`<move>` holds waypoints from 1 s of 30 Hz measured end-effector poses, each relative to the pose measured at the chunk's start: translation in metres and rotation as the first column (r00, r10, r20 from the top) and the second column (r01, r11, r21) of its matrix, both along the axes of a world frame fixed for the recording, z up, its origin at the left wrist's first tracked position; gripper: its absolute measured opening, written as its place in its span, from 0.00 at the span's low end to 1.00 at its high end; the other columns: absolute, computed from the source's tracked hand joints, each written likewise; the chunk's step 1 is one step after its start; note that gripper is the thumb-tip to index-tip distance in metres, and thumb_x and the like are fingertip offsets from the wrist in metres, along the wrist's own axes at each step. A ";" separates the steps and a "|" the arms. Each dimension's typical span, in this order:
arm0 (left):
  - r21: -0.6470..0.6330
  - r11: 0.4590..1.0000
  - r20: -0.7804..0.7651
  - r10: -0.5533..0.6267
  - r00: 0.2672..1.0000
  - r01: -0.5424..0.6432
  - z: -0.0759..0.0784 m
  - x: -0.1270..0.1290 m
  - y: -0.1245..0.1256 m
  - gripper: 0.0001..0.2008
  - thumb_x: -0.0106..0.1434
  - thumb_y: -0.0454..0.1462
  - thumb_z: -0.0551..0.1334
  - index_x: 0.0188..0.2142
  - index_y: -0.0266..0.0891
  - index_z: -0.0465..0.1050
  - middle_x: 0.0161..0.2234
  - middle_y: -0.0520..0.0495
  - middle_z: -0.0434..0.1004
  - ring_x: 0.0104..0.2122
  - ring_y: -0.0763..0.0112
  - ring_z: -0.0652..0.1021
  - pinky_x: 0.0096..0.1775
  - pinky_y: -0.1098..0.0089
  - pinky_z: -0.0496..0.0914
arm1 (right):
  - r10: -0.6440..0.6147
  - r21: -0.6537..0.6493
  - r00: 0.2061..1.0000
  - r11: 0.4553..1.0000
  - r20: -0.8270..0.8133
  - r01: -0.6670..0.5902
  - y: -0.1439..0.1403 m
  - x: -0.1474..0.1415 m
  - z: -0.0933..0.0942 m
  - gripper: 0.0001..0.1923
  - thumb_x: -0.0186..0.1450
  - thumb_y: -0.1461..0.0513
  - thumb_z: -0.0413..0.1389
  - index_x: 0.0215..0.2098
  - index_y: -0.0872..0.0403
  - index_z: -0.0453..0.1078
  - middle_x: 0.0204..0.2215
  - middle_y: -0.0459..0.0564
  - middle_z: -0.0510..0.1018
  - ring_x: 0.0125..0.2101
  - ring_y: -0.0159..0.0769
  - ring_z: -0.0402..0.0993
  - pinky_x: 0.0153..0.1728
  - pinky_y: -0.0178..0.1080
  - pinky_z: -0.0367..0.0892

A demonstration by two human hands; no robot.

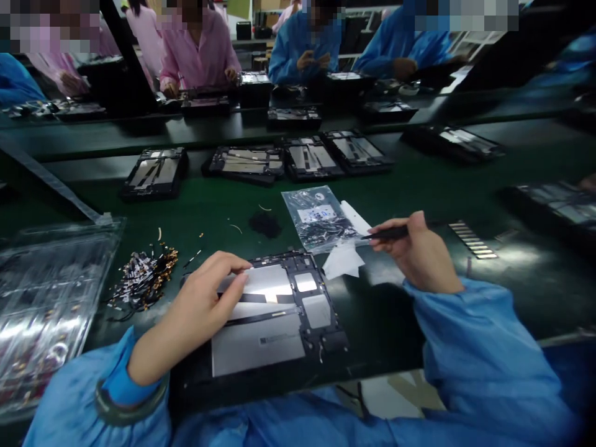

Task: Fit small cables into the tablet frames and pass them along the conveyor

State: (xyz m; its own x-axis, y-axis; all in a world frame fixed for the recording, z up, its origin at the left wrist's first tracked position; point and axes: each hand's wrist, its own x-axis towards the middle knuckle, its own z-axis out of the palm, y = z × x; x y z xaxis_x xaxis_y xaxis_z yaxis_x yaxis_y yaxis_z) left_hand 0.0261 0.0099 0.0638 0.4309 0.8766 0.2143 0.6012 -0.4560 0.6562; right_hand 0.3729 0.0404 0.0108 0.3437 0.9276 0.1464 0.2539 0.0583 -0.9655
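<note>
An opened tablet housing (261, 357) lies in front of me, with silver plates and a dark flex strip showing. My left hand (209, 292) is over its upper left part, bent fingers and thumb against it; some fingertips are hidden. Black tweezers (388, 233) are pinched in my right hand (419, 251), to the right of the housing. Their tips point left, at the edge of a clear plastic bag (310, 211) of small dark parts. White paper pieces (344, 261) lie beside and below the bag.
Left of the housing is a heap of small cables (144, 276), beside stacked clear plastic trays (41, 310). More tablet housings (311, 155) sit farther back. A strip of small pieces (472, 241) lies right. Several co-workers sit across the bench, behind dark posts (128, 56).
</note>
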 end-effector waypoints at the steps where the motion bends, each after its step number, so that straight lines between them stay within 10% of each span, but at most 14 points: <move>1: 0.002 1.000 -0.019 -0.013 1.000 0.013 -0.001 0.005 0.005 0.09 0.67 0.38 0.53 0.40 0.41 0.70 0.38 0.50 0.73 0.40 0.71 0.74 0.42 0.71 0.69 | -0.007 -0.002 0.997 1.000 -0.083 0.007 -0.006 -0.001 -0.006 0.28 0.59 0.36 0.46 0.26 0.49 0.68 0.27 0.51 0.78 0.25 0.39 0.75 0.30 0.44 0.73; 7: 0.095 0.995 -0.272 0.053 0.961 -0.028 -0.020 0.002 0.023 0.15 0.67 0.44 0.50 0.43 0.38 0.69 0.43 0.43 0.72 0.45 0.61 0.73 0.48 0.60 0.68 | 0.054 -0.034 0.988 0.998 -0.147 -0.060 -0.022 -0.011 -0.033 0.19 0.50 0.49 0.67 0.33 0.51 0.75 0.33 0.49 0.80 0.33 0.42 0.79 0.40 0.47 0.75; 20: -0.028 0.998 -0.409 0.032 0.912 -0.047 -0.034 -0.008 0.030 0.22 0.66 0.49 0.48 0.44 0.37 0.69 0.42 0.42 0.73 0.43 0.58 0.74 0.46 0.60 0.68 | 0.010 0.092 0.999 0.996 0.048 -0.015 0.002 -0.012 -0.062 0.11 0.56 0.54 0.62 0.34 0.50 0.73 0.35 0.48 0.78 0.40 0.41 0.74 0.46 0.47 0.68; 30: -0.023 0.999 -0.420 0.030 0.907 -0.043 -0.034 -0.010 0.029 0.21 0.66 0.50 0.47 0.44 0.40 0.69 0.42 0.42 0.73 0.44 0.57 0.73 0.46 0.59 0.67 | 0.063 0.079 0.989 0.994 0.135 -0.074 -0.001 -0.019 -0.048 0.09 0.58 0.55 0.61 0.33 0.51 0.75 0.35 0.48 0.79 0.41 0.40 0.74 0.47 0.46 0.66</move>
